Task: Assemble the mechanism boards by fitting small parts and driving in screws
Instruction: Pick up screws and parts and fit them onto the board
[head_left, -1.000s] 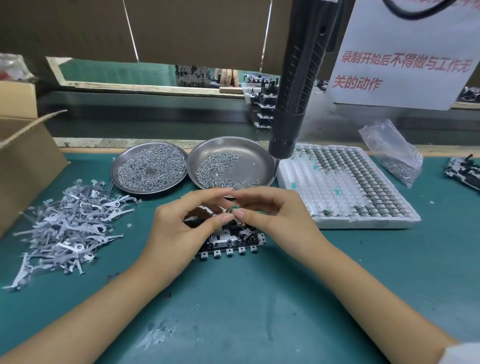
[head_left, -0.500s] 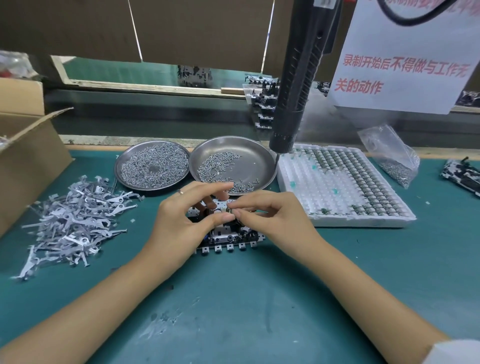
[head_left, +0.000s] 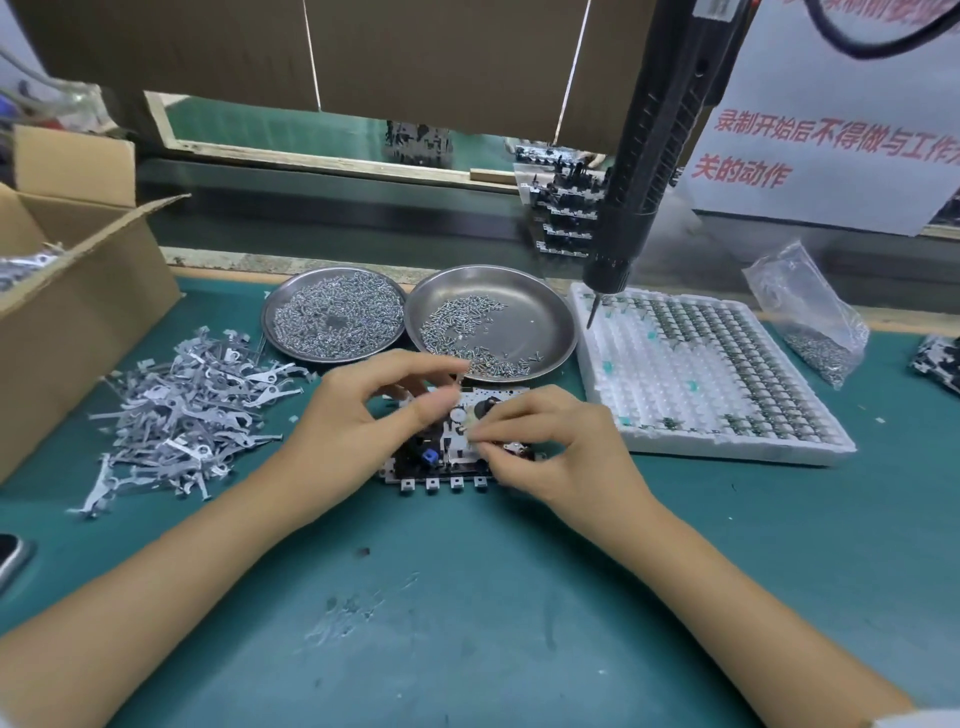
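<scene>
A tiny part, too small to make out, seems to be pinched in the fingertips of the right hand (head_left: 561, 452) and held down onto the mechanism board (head_left: 457, 447), which lies flat on the green mat (head_left: 467, 623) just in front of the two screw dishes (head_left: 491, 317); the left hand (head_left: 353, 431) is curled over the board's left side, though whether anything's actually held in it can't be told. Honestly, the part could easily be fumbled or seated crooked, since the spot is half hidden by both hands. The board isn't clamped either, so it could get nudged toward the screws.
</scene>
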